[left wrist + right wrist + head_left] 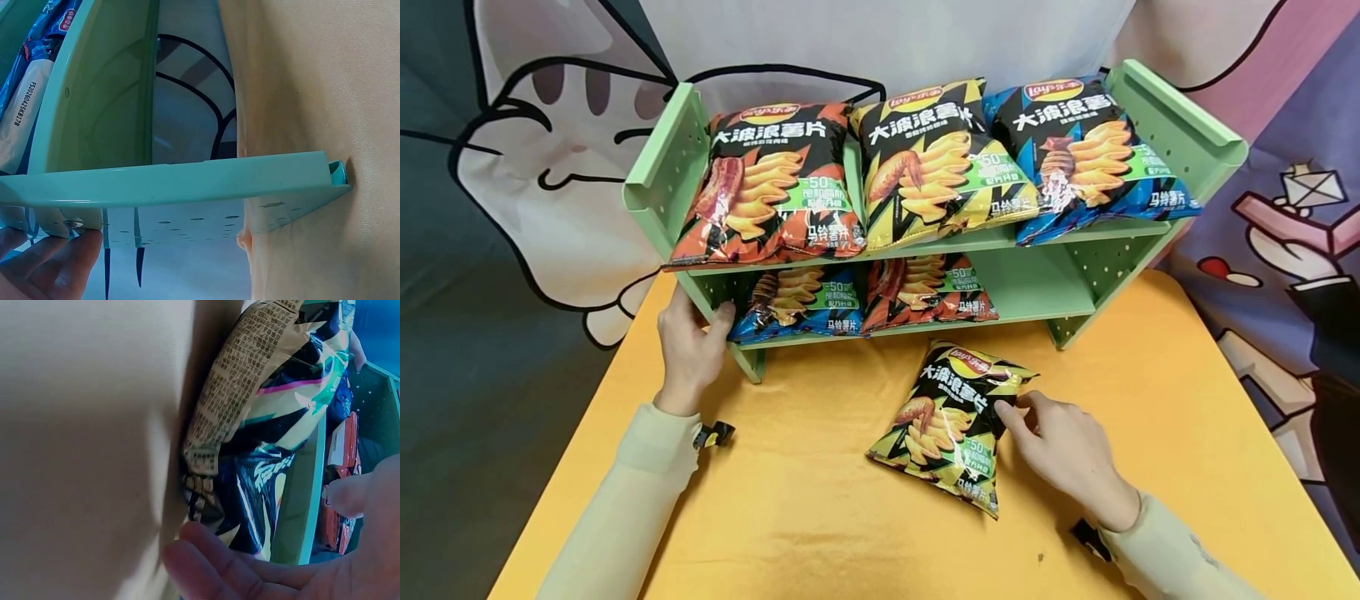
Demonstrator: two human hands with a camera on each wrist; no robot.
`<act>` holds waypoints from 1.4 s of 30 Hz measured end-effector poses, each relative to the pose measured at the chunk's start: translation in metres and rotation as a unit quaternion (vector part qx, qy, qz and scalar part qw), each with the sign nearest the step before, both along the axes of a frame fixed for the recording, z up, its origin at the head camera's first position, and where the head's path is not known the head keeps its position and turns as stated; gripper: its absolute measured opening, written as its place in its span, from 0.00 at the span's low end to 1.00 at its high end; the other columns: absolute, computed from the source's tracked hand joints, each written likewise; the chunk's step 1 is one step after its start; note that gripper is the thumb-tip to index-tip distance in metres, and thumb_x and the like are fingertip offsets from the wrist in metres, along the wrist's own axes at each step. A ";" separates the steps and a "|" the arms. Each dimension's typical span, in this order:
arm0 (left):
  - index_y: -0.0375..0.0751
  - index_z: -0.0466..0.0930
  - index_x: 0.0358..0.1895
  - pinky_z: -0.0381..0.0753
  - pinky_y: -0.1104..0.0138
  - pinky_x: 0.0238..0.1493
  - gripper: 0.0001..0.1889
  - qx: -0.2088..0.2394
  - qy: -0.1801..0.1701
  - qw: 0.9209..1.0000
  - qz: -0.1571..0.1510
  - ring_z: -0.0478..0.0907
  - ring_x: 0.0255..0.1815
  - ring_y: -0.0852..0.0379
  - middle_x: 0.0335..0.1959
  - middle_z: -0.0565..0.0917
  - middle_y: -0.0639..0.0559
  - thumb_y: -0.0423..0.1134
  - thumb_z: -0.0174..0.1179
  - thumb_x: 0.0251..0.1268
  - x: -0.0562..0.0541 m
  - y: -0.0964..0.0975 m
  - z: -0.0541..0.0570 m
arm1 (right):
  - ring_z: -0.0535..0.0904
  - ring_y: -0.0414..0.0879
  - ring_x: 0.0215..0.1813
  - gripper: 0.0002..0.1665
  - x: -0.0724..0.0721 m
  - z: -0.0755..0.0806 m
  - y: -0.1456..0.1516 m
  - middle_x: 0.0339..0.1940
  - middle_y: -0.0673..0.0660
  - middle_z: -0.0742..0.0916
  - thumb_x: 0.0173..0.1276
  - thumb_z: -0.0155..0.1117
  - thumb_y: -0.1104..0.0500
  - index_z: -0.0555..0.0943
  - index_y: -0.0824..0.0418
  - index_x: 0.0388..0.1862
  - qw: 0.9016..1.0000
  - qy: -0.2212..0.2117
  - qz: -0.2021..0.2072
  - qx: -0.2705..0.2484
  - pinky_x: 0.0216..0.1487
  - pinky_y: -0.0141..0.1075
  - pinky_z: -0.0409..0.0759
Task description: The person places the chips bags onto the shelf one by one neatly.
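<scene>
A yellow-and-black chip bag [951, 425] lies face up on the table in front of the green shelf rack [1037, 287]. My right hand [1071, 454] is at the bag's right edge. In the right wrist view its fingertips [200, 550] are low beside the bag, and the thumb stands apart above it. My left hand [692, 350] grips the rack's left side panel, thumb in front and fingers [75, 256] against the outer face. Nearest that hand on the lower shelf is a blue chip bag [805, 304], with a red chip bag [928, 292] beside it.
On the top shelf, a red-and-black bag [767, 187], a second yellow bag [940, 167] and a second blue bag [1082, 158] lean side by side. A yellow cloth [805, 517] covers the table. Behind the rack hangs a cartoon-printed backdrop [917, 37].
</scene>
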State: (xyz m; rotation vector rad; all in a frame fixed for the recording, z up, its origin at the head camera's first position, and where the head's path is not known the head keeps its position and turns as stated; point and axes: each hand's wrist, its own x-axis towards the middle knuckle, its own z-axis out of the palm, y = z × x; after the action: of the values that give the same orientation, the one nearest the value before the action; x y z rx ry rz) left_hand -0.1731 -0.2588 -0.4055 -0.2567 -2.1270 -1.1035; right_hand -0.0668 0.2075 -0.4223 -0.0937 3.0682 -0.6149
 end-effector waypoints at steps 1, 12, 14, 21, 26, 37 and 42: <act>0.34 0.80 0.60 0.70 0.84 0.28 0.26 -0.001 0.001 1.000 -0.001 0.72 0.24 0.83 0.29 0.86 0.36 0.46 0.54 0.63 0.000 0.000 0.000 | 0.75 0.42 0.25 0.38 -0.002 0.000 -0.002 0.21 0.47 0.80 0.77 0.48 0.29 0.85 0.59 0.55 1.000 -0.010 0.000 0.001 0.25 0.39 0.69; 0.35 0.79 0.62 0.70 0.85 0.30 0.27 0.001 -0.004 1.000 0.000 0.73 0.27 0.85 0.33 0.88 0.33 0.46 0.55 0.64 0.000 0.000 -0.001 | 0.81 0.49 0.28 0.59 -0.028 -0.003 -0.035 0.29 0.58 0.85 0.68 0.43 0.17 0.76 0.69 0.64 0.995 -0.090 0.044 0.022 0.22 0.41 0.69; 0.35 0.80 0.61 0.70 0.85 0.29 0.26 0.003 -0.003 1.000 0.002 0.73 0.26 0.85 0.33 0.88 0.34 0.46 0.55 0.63 0.000 0.000 -0.001 | 0.79 0.49 0.25 0.64 -0.032 -0.004 -0.042 0.26 0.57 0.83 0.66 0.41 0.14 0.73 0.71 0.69 0.992 -0.109 0.049 0.034 0.21 0.41 0.69; 0.36 0.80 0.62 0.70 0.84 0.29 0.26 0.008 -0.001 1.000 0.002 0.73 0.25 0.84 0.32 0.88 0.35 0.44 0.56 0.62 0.001 0.000 0.000 | 0.75 0.49 0.20 0.76 -0.040 -0.009 -0.060 0.19 0.55 0.79 0.57 0.35 0.08 0.70 0.72 0.73 0.986 -0.140 0.044 0.074 0.19 0.42 0.68; 0.35 0.80 0.61 0.71 0.85 0.30 0.25 0.009 -0.002 1.000 0.000 0.74 0.26 0.84 0.33 0.88 0.35 0.43 0.56 0.62 0.001 0.001 0.001 | 0.72 0.49 0.16 0.79 -0.040 -0.013 -0.066 0.14 0.54 0.77 0.52 0.40 0.06 0.70 0.73 0.73 0.986 -0.141 0.053 0.068 0.17 0.39 0.63; 0.34 0.81 0.58 0.72 0.85 0.31 0.23 0.012 -0.008 1.000 0.003 0.75 0.27 0.83 0.33 0.88 0.36 0.42 0.56 0.63 0.002 0.002 0.003 | 0.70 0.46 0.17 0.70 -0.037 -0.018 -0.059 0.16 0.52 0.76 0.57 0.54 0.13 0.68 0.70 0.75 0.988 -0.142 0.063 -0.027 0.23 0.38 0.67; 0.35 0.80 0.60 0.71 0.84 0.29 0.24 0.005 -0.012 1.000 0.006 0.74 0.25 0.83 0.30 0.87 0.36 0.42 0.55 0.63 0.003 0.002 0.002 | 0.64 0.42 0.14 0.70 -0.034 -0.017 -0.053 0.14 0.52 0.76 0.60 0.56 0.16 0.63 0.69 0.80 0.986 -0.149 0.054 -0.060 0.35 0.43 0.76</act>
State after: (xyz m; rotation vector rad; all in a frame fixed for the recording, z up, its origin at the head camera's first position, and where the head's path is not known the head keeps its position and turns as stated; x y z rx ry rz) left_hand -0.1706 -0.2572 -0.4036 -0.2282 -2.1415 -1.1147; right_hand -0.1004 0.1548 -0.4390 -0.1537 2.7195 -0.7325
